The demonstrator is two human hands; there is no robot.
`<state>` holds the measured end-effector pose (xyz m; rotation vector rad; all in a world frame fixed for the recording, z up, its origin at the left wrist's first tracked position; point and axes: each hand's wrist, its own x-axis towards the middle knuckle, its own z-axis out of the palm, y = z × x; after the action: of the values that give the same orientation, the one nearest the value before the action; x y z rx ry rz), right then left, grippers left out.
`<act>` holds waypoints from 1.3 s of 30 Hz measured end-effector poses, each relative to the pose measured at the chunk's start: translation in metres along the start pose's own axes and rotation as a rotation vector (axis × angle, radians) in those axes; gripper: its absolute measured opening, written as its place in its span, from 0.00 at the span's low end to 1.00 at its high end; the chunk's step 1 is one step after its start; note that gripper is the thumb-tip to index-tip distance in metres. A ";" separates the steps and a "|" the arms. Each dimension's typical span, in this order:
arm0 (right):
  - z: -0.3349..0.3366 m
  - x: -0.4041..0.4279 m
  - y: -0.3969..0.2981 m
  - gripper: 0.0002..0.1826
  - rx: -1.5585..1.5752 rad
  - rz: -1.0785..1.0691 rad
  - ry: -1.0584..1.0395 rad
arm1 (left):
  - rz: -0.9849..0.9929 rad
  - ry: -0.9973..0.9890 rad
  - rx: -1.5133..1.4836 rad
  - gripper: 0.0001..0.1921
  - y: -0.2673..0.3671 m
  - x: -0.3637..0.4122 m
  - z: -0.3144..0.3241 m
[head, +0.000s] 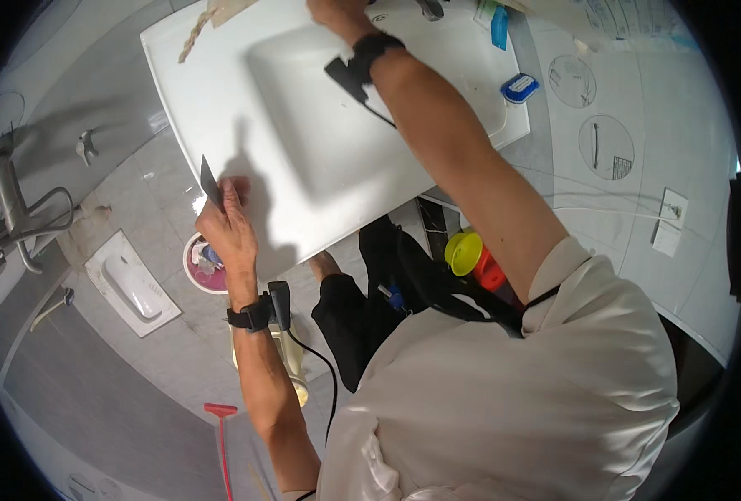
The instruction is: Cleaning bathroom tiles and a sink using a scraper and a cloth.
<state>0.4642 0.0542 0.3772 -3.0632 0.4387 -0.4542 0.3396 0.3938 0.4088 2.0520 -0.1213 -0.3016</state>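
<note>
My left hand (pixel 229 228) is closed around a thin, flat dark plate (pixel 210 183), perhaps a scraper blade. It sits over the left front rim of a white ceramic washbasin (pixel 201 103), with the plate's tip pointing up and away from me. My right arm reaches across the basin. At the picture's top edge, my right hand (pixel 340 14) is near the basin's far side, its fingers cut off by the frame, so I cannot see what they hold. Both wrists wear black straps with a small cabled device.
A tap (pixel 431 9) stands at the basin's back. On its right rim lies a blue-and-white packet (pixel 520 87). A braided cord (pixel 194 41) rests at the far left. Below are a bucket (pixel 189 266), a squat toilet (pixel 133 285) and a red floor squeegee (pixel 221 411).
</note>
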 end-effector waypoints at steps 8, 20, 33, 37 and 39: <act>-0.003 0.000 -0.041 0.09 0.127 -0.074 -0.050 | -0.088 0.027 -0.240 0.25 -0.003 0.011 -0.003; -0.009 0.009 0.043 0.07 0.059 -0.045 -0.077 | -0.103 0.081 -0.308 0.25 -0.011 0.018 0.000; -0.020 0.029 0.045 0.08 0.135 -0.111 -0.132 | -0.101 0.083 -0.337 0.25 -0.007 0.019 0.006; -0.012 0.028 -0.049 0.08 0.211 -0.295 -0.188 | -0.156 0.079 -0.333 0.23 -0.008 0.020 0.003; -0.006 0.009 -0.102 0.08 0.245 -0.397 -0.211 | -0.151 0.083 -0.264 0.24 -0.008 0.020 0.003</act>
<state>0.4988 0.1496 0.3910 -2.9046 -0.2206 -0.1663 0.3577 0.3908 0.3968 1.8104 0.1196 -0.3078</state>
